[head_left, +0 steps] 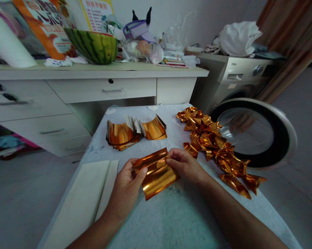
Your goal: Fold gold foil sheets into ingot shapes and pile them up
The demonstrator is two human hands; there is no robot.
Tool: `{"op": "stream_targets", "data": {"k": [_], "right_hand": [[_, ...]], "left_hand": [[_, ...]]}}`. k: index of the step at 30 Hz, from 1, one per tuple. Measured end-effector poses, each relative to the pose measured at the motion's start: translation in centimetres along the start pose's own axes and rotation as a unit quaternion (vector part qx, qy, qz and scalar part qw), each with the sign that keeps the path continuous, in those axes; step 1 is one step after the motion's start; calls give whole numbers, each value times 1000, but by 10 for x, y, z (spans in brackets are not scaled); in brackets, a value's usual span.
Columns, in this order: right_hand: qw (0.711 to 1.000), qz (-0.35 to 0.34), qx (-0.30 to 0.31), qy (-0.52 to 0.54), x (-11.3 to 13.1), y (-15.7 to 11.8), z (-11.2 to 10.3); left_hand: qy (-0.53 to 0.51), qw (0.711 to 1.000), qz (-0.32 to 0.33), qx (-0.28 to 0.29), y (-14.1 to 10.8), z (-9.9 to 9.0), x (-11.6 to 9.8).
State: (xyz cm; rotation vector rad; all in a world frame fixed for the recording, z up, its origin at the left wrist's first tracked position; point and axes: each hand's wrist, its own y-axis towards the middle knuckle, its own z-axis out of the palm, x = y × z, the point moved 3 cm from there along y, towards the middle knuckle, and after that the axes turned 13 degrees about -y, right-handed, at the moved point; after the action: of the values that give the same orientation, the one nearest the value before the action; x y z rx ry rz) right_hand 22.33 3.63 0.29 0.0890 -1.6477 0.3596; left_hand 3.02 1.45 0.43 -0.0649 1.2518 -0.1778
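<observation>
A shiny gold foil sheet (158, 176), creased across its width, is held above the table between both hands. My left hand (131, 181) pinches its left edge, thumb on top. At the upper right edge my right hand (184, 164) grips it between thumb and fingers. Beyond the hands lie two curved stacks of gold foil sheets, a left stack (119, 133) and a right stack (154, 128), with pale sheet edges showing between them. To the right stretches a heap of folded gold foil pieces (205, 133).
The cloth-covered table (156, 221) carries a folded pale sheet (80, 197) on its left. Behind stands a white desk (130, 86) holding a cut watermelon (93, 45) and bags. A washing machine's open round door (251, 131) reaches close to the table's right side.
</observation>
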Motion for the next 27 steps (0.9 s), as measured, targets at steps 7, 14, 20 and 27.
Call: {"op": "stream_targets", "data": {"k": [7,14,20,27], "right_hand": [[1000,-28,-10,6,3,0,-2],[998,-56,-31,12,3,2,-3],[993,-44,-108,-4,-2,4,-6],[991,-84,-95,-34,1,-1,8]], "left_hand": [[-18,1000,0,-2,1,0,2],[-32,999,29,-26,2,-2,3],[195,927,304,-107,-20,-6,-11],[277,930,221,101,-24,11,-13]]}}
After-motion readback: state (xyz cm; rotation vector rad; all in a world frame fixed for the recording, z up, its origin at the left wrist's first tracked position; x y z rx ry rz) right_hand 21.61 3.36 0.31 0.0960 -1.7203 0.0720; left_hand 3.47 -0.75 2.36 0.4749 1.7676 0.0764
